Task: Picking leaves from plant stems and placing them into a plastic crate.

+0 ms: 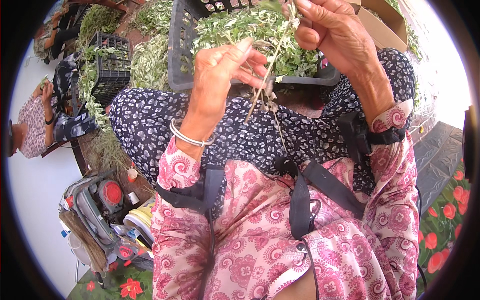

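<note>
A thin leafy stem (273, 61) hangs at a slant above my lap, with withered leaves near its lower end. High on the right, my right hand (332, 32) pinches its upper part between thumb and fingers. My left hand (220, 72) is beside the lower stem; its thumb and fingers are apart, and the fingertips are close to the stalk. Whether they touch it I cannot tell. Beyond both hands stands a grey plastic crate (176, 62) holding a heap of green leafy sprigs (225, 30).
Piled cut greens (150, 62) lie left of the crate. Farther left are a black crate (114, 62) and a seated person (37, 120). A cardboard box (382, 22) stands at the far right. A grey bag (87, 202) and a small cup (132, 174) are at lower left.
</note>
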`<state>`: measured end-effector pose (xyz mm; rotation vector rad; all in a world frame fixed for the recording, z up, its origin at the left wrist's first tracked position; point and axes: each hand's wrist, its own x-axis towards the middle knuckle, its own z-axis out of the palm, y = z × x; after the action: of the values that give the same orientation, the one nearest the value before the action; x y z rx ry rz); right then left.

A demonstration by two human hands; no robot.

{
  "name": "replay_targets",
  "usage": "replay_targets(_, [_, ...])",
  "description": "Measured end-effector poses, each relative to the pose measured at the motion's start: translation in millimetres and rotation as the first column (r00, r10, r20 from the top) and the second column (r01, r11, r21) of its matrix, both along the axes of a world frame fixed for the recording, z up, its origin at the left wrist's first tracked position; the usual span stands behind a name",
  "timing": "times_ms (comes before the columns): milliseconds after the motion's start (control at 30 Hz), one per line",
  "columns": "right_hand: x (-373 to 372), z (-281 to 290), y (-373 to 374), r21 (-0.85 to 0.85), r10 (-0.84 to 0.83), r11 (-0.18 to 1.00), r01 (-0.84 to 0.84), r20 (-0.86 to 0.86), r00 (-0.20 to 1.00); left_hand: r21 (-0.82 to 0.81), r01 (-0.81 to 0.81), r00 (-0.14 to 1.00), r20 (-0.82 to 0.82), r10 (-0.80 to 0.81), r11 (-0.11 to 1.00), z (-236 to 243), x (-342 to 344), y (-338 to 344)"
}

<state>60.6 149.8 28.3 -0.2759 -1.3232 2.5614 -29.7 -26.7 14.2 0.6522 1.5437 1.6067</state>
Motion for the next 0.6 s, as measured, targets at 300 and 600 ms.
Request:
replay_targets(300, [-7.0,-2.7,-14.8,0.004,0.026,1.000,-0.026,-0.058,0.998,0.153,0.167,0.986,-0.005,-0.169,0.974,12.9,10.3,-1.8])
replay_targets(600, [-8.4,-1.7,-22.3,0.087,0.120,0.988,-0.124,0.046,0.992,0.103,0.037,0.997,-0.066,-0.030,0.994,10.7,12.1,-2.9])
